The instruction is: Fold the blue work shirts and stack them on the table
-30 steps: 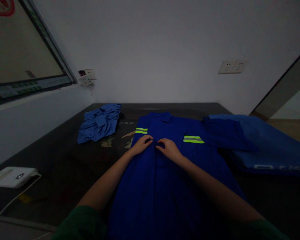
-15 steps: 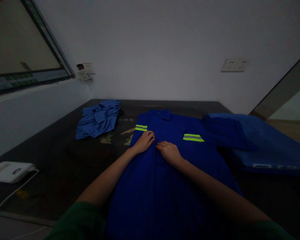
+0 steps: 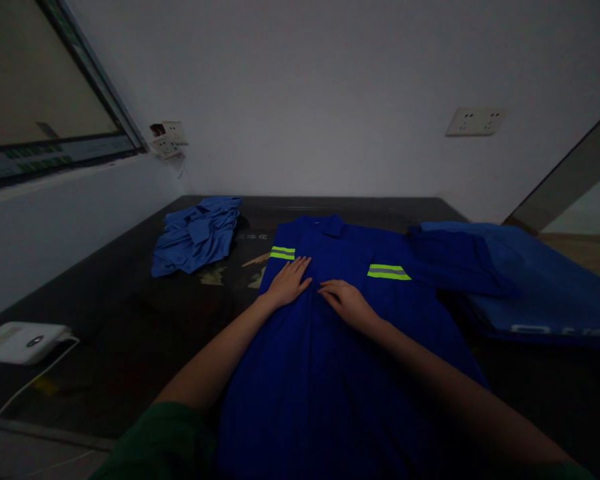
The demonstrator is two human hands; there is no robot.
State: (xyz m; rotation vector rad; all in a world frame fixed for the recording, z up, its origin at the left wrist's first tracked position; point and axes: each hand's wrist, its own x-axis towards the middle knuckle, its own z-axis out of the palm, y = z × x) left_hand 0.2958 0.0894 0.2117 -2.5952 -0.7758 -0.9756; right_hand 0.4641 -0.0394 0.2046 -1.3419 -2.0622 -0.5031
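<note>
A dark blue work shirt [image 3: 341,257] lies front up with its collar at the far end, a yellow-green reflective strip on each side of the chest. My left hand [image 3: 287,283] rests flat on the shirt beside the front placket, fingers stretched out and thumb apart. Just right of the placket is my right hand [image 3: 347,301], its thumb and fingers apart with nothing between them. Whether its fingertips touch the cloth I cannot tell. One sleeve reaches right, over a blue plastic-looking package [image 3: 545,287]. The lower part of the shirt is dark.
A crumpled lighter blue garment [image 3: 195,237] lies at the back left of the dark table [image 3: 145,300]. At the left edge sits a white device [image 3: 23,343] with a cable. Behind the table rises a wall with a socket plate [image 3: 476,121].
My right hand has let go of the placket and moved slightly right, its fingers parting. My left hand has flattened out, thumb now spread toward the placket.
</note>
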